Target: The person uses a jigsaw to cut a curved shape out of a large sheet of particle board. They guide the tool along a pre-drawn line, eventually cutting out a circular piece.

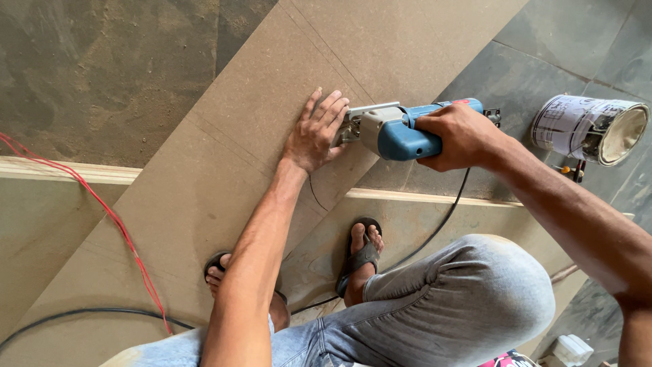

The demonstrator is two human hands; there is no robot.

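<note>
A long brown board (224, 136) lies slantwise over a lower panel (41, 224) on the floor. My left hand (316, 132) presses flat on the board, fingers spread, right beside the metal base of a blue and grey power saw (401, 129). My right hand (458, 136) grips the saw's blue body from above at the board's right edge. The saw's black cord (435, 234) runs down past my right foot in a sandal (360, 261). Thin pencil lines cross the board.
A red wire (109, 217) and a black cable (75, 315) trail over the left side. A tipped white paint can (587, 129) lies on the grey tiles at right. My bent knees in jeans (462, 299) fill the lower middle. A white plug block (570, 350) sits bottom right.
</note>
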